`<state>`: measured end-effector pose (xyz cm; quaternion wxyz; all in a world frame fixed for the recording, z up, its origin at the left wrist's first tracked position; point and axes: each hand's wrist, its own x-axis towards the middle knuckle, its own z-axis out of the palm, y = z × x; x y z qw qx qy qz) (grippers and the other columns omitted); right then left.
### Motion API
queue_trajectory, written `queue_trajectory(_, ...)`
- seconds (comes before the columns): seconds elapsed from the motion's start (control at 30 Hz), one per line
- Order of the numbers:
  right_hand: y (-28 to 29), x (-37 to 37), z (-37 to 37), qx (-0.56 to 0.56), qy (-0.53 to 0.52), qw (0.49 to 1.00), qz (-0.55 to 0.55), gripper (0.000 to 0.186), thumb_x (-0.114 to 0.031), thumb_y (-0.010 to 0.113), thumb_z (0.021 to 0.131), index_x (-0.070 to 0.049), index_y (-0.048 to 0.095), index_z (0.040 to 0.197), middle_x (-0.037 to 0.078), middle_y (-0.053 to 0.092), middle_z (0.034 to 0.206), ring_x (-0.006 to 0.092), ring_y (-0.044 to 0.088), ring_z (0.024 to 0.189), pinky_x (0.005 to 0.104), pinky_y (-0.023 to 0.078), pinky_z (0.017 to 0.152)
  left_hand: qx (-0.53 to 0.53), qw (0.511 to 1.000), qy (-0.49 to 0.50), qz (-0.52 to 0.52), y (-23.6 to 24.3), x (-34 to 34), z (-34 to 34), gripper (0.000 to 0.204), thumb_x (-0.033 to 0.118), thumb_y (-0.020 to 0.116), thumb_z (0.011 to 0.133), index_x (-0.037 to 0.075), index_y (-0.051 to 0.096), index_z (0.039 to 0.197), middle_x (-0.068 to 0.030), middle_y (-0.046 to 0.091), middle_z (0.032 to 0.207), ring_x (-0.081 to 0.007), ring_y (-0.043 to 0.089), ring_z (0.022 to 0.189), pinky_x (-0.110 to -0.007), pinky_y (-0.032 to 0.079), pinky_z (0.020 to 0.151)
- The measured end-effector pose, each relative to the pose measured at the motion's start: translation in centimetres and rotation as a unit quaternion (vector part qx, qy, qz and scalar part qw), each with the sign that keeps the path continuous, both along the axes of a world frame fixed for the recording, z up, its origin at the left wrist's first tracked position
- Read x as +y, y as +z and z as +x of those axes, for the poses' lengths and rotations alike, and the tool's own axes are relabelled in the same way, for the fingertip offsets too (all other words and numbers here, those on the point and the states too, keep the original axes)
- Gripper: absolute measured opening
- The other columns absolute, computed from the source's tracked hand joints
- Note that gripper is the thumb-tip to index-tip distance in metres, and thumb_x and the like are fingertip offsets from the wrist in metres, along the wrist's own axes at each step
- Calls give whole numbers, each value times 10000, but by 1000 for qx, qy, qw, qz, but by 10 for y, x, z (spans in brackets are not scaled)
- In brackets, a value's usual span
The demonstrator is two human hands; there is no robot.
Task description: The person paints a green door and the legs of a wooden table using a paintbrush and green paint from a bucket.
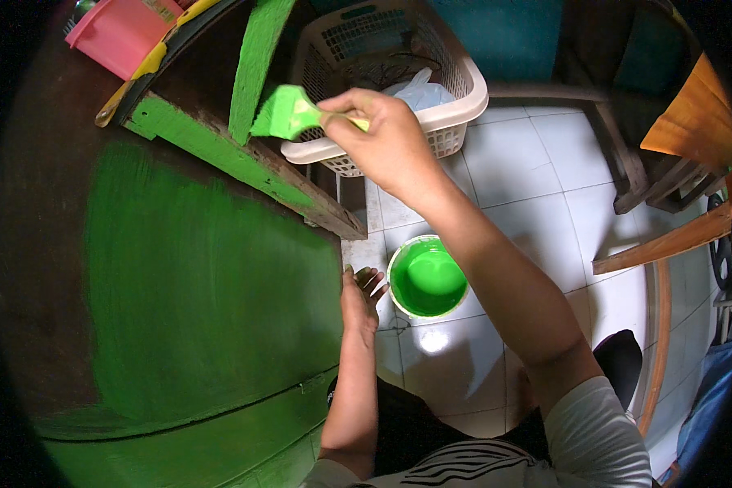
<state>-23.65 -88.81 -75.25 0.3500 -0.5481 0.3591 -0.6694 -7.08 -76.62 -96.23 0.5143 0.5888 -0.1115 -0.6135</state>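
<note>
Green, paint-coated brush [289, 114]: your right hand [382, 138] is gripping it, upper centre, possibly risking smears on the nearby basket [468, 94] through slipping; your left hand [360, 302], mid-frame, is hanging open.

I see the right hand [381, 134] closed in a pinch, its bent fingers [355, 99] drawn together at the grip. Behind that grip, the right wrist [428, 189] runs nearly straight into the right forearm [500, 264], which slants back and rightward as far as the elbow [557, 350]. Nearer the body than the grip, I see the left hand [359, 305] unclenched, fingers parted and slightly curled, the left forearm [352, 398] behind it.
</note>
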Motion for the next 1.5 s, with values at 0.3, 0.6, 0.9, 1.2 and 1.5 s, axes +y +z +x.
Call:
queue_trajectory(0.3,38,30,-68,-137,21,990,32,227,-158,652,884,-19,688,1061,33,680,794,45,562,668,207,434,573,-16,1000,4,1,-1,1,5,492,467,408,991,-1,550,1046,-124,615,1003,-252,614,963,-418,502,826)
queue_trajectory(0.6,24,19,-23,-81,-14,996,-43,246,-151,679,836,9,673,1024,175,709,862,203,671,723,312,518,687,-11,1000,-12,-9,-10,-2,4,509,465,351,1001,-9,520,1077,-148,587,1045,-288,589,1002,-461,471,882)
queue_trajectory(0.9,52,60,-60,-98,-107,989,-6,213,-97,615,901,53,637,1050,67,681,842,66,597,750,229,479,656,-9,1000,-12,-9,-12,-1,8,510,470,313,1009,6,505,1095,-152,582,1064,-300,580,1017,-472,458,900)
queue_trajectory(1.2,40,57,-13,-94,-106,985,-98,211,-116,630,904,21,609,1063,176,687,899,220,696,815,315,524,700,-14,1000,-8,-16,-8,0,2,484,447,335,1011,9,534,1057,-130,594,1012,-276,591,971,-448,474,858)
queue_trajectory(1.5,34,52,4,-64,-134,983,-110,256,-63,596,947,25,573,1186,88,658,1032,93,596,927,218,481,793,-5,1000,23,-20,11,0,-8,427,425,399,1008,28,558,1003,-101,619,944,-226,615,884,-402,498,793)
